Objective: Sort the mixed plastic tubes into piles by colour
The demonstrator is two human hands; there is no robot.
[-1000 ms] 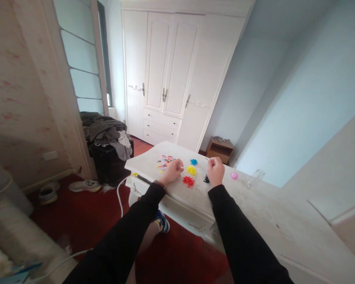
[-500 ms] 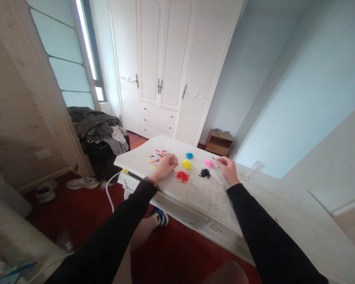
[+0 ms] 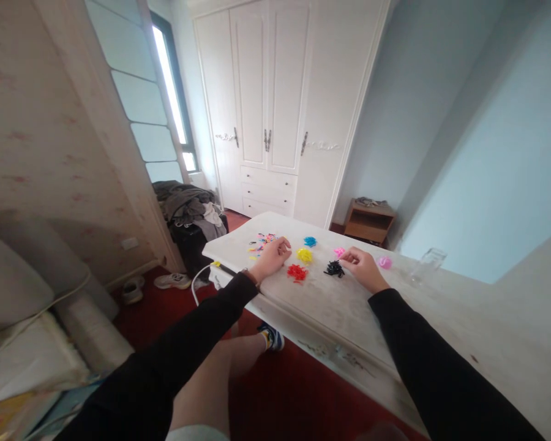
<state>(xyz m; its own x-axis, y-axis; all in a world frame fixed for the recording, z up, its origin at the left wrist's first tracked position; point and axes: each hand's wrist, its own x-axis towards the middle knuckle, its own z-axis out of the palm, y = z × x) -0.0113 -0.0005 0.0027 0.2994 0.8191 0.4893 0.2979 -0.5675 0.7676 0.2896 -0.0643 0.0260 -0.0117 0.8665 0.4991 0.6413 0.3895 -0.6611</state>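
Observation:
My left hand (image 3: 273, 256) hovers beside a mixed heap of small coloured strips (image 3: 261, 245), its fingers curled into a pinch. What it pinches, if anything, is too small to make out. At the right edge of a pile of black strips (image 3: 334, 268), my right hand (image 3: 360, 267) has its thumb and fingertips pressed together. Whether a strip is between them is hidden. Between my hands lie a red pile (image 3: 297, 272), a yellow pile (image 3: 305, 255) and a blue pile (image 3: 310, 241). A pink pile (image 3: 338, 252) shows just behind the right fingertips.
The piles lie on a white table (image 3: 312, 306). Right of my right hand are a pink round item (image 3: 385, 262) and a clear glass (image 3: 429, 264) on its side. A white cable (image 3: 194, 285) hangs at the table's left edge. A white wardrobe (image 3: 284, 86) stands behind.
My right hand has moved left and down to the black pile; the dark strip that stuck out of its fingers no longer shows. My left hand stays by the mixed heap. The view has turned left.

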